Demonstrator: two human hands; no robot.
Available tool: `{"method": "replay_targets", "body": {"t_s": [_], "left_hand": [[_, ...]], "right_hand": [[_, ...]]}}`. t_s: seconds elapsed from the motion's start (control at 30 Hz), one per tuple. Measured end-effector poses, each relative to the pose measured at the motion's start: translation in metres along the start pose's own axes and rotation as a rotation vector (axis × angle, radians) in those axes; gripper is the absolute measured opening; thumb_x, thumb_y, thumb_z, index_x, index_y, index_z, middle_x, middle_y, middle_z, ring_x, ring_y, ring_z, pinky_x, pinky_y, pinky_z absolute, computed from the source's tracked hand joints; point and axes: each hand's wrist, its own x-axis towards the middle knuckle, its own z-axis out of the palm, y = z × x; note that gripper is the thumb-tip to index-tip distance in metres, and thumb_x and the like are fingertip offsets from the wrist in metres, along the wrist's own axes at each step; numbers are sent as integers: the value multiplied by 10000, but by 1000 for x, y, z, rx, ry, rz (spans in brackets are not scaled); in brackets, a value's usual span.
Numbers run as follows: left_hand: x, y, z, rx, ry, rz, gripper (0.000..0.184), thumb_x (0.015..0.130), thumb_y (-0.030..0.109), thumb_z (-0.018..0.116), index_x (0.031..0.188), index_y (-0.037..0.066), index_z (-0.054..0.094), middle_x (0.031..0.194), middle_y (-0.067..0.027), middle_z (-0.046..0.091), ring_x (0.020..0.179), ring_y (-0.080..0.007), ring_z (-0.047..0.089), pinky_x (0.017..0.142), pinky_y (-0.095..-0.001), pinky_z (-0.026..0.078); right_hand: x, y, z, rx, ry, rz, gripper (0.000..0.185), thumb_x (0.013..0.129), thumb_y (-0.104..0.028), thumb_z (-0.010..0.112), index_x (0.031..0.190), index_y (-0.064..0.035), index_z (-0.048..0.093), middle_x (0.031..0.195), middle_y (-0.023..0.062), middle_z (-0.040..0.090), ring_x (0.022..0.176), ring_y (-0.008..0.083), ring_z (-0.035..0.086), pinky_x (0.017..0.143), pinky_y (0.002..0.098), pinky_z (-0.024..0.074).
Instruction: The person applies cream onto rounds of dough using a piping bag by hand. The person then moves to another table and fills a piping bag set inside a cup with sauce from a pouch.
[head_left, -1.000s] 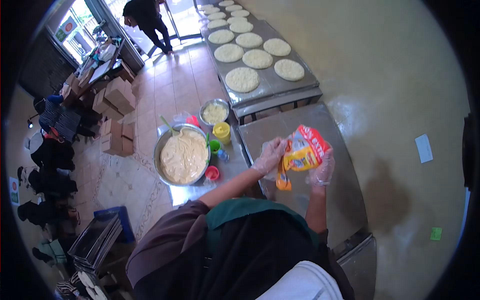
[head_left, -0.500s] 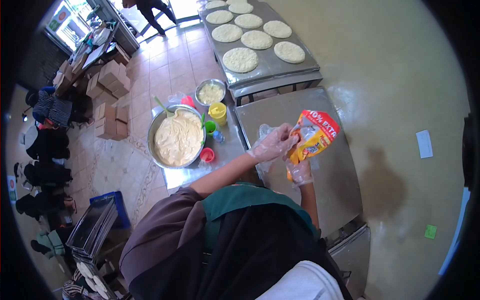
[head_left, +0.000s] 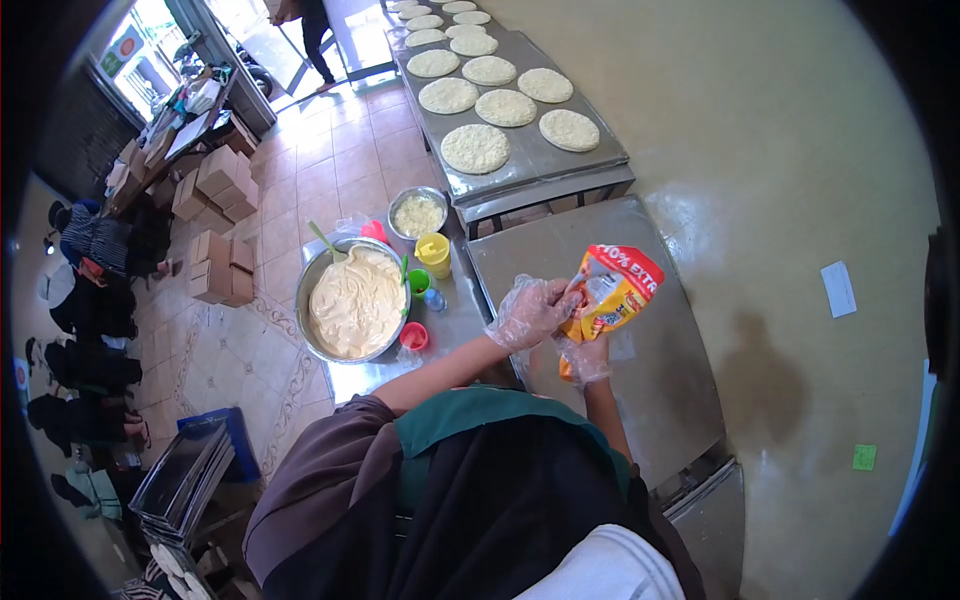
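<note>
Both my hands wear clear plastic gloves and hold a red and yellow pouch (head_left: 618,290) marked "10% EXTRA" over the metal table. My left hand (head_left: 535,312) has its fingers closed on the pouch's near left edge. Lower down, my right hand (head_left: 585,357) is wrapped round its bottom part, and a bit of yellow shows below the fist. The pouch leans away from me to the right. Whether it is cut open I cannot tell.
Left of my hands stand a large bowl of creamy mixture (head_left: 355,300), a bowl of pale shreds (head_left: 417,214), a yellow container (head_left: 433,252), a green cup (head_left: 418,281) and a red cup (head_left: 413,336). Several round flat bases (head_left: 475,149) lie on the far table. Cartons (head_left: 222,268) stand on the floor.
The hands and pouch have shifted slightly left, with the pouch still held in both. The view has tilted a little, showing more of the far table. A person at the doorway has moved.
</note>
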Motion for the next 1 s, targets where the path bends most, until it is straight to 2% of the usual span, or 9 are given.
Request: {"method": "replay_targets", "body": {"t_s": [0.1, 0.2, 0.43, 0.53, 0.6, 0.7, 0.83, 0.93, 1.0], "left_hand": [[3, 8, -1, 93, -4, 82, 273, 872, 257, 486, 947, 14, 587, 684, -97, 586, 596, -134, 520, 577, -306, 432], [2, 4, 1, 27, -15, 166, 292, 871, 293, 488, 966, 39, 597, 736, -81, 614, 637, -145, 551, 613, -295, 440], [4, -20, 16, 70, 65, 78, 230, 851, 238, 517, 899, 40, 625, 702, -103, 604, 630, -120, 555, 577, -303, 444], [-9, 1, 24, -31, 0, -32, 231, 844, 243, 523, 884, 41, 627, 691, -100, 598, 622, -184, 577, 578, -324, 448], [-8, -2, 32, 213, 48, 234, 246, 841, 242, 504, 859, 27, 621, 672, -134, 580, 641, -267, 572, 613, -358, 452], [-6, -20, 53, 260, 171, 406, 274, 831, 261, 496, 816, 10, 605, 648, -152, 549, 672, -333, 553, 655, -392, 446], [-16, -25, 61, 198, 68, 344, 361, 794, 341, 569, 936, 9, 559, 887, -177, 569, 805, -329, 557, 688, -350, 450], [-12, -16, 55, 119, -418, -184, 440, 742, 354, 643, 988, 5, 536, 1001, -174, 552, 899, -283, 551, 747, -331, 442], [-8, -52, 66, -71, -265, -63, 432, 714, 382, 659, 884, -5, 569, 855, -150, 591, 741, -243, 569, 674, -323, 452]], "right_hand": [[-6, -7, 23, 214, 181, 13, 517, 696, -31, 673, 1157, -12, 439, 1110, 77, 517, 989, 161, 524, 821, 284, 436], [0, 1, 15, -115, 166, -266, 510, 735, -41, 636, 1191, -22, 407, 1172, 84, 474, 1066, 179, 474, 889, 300, 390], [-7, -25, -31, 19, -176, 131, 509, 709, -58, 660, 1172, -39, 447, 1089, 76, 534, 1001, 173, 520, 851, 301, 418], [-20, -32, -26, 212, -94, 83, 428, 711, -13, 628, 1112, -58, 483, 867, 41, 570, 695, 116, 557, 589, 244, 455], [-24, -26, -26, 306, -25, 110, 353, 740, -17, 582, 1077, -84, 501, 696, -10, 528, 473, 56, 465, 408, 192, 364], [-26, -14, -31, 236, 164, 78, 326, 755, -48, 571, 1073, -84, 509, 658, -27, 507, 427, 31, 416, 385, 171, 324], [-16, 27, -38, 189, 250, -164, 368, 735, -89, 583, 1097, -76, 521, 824, 56, 586, 739, 166, 580, 637, 284, 467], [-26, 30, -40, -624, -83, -268, 388, 725, -98, 592, 1105, -67, 518, 902, 83, 584, 836, 204, 567, 721, 312, 455], [-28, 27, -41, -1161, -330, -323, 402, 719, -104, 597, 1110, -62, 516, 954, 101, 582, 900, 230, 558, 776, 331, 447]]}}
